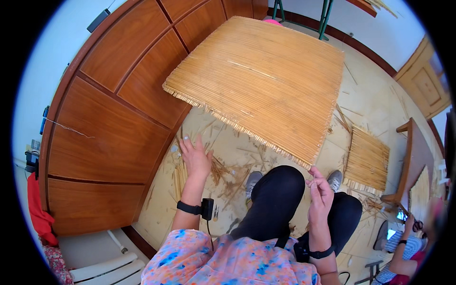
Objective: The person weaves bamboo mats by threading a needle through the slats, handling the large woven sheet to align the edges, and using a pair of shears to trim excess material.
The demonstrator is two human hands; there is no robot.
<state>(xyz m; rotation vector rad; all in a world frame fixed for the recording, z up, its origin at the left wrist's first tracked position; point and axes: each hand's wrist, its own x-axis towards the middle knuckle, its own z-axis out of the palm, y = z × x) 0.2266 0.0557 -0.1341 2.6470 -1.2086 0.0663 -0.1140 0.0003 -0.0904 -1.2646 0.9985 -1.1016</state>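
Note:
A large mat of straw-coloured stalks (pixel 266 80), laid side by side, spreads in front of me; what holds it up is hidden. Its near edge shows a row of cut stalk ends. My right hand (pixel 321 192) is at the mat's near right corner, its fingertips against or just beside it. Those fingers are curled together in a pinch, and anything small between them is too fine to name. Off to the left, my left hand (pixel 195 156) hangs open and apart from the mat, fingers spread, above loose stalks (pixel 180 179) on the floor.
Wooden cabinets (pixel 109 128) line the left side. Stalk scraps (pixel 232 164) litter the tiled floor around my feet. A smaller stalk mat (pixel 368 159) lies at right, near a wooden bench (pixel 414 156). Another person's arm (pixel 401 247) shows at the lower right, with scissors (pixel 417 226) nearby.

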